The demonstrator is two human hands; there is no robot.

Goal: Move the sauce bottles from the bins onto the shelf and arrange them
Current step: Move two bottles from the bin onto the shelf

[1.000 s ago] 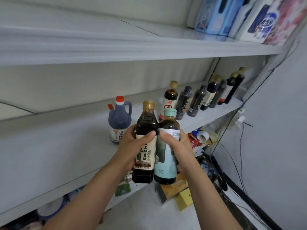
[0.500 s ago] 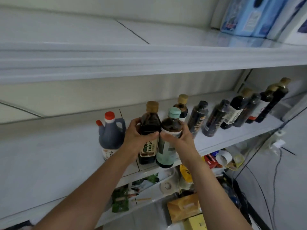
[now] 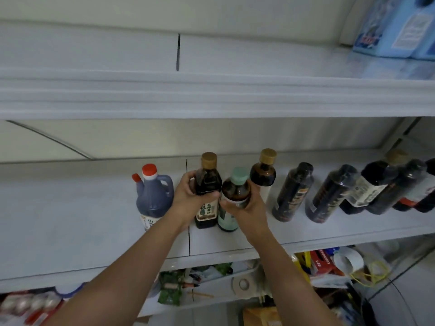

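My left hand (image 3: 188, 198) grips a dark soy sauce bottle with a tan cap (image 3: 207, 184). My right hand (image 3: 244, 205) grips a dark bottle with a mint-green cap (image 3: 235, 189). Both bottles stand upright side by side on the white middle shelf (image 3: 70, 220), their bases on or just above its surface. Left of them stands a blue jug with red caps (image 3: 153, 196). Behind my right hand is another tan-capped bottle (image 3: 263, 172), and a row of several dark bottles (image 3: 329, 194) runs on to the right.
The white upper shelf (image 3: 211, 95) hangs low over the bottles, with blue packages (image 3: 395, 27) at its right end. The lower shelf holds clutter: green packets (image 3: 171, 288), a tape roll (image 3: 243, 283), a red box (image 3: 322, 264). A cardboard box (image 3: 259, 316) sits on the floor.
Both hands have carried the two bottles up and forward onto the middle shelf, between the blue jug and the tan-capped bottle. The view has swung upward and to the left.
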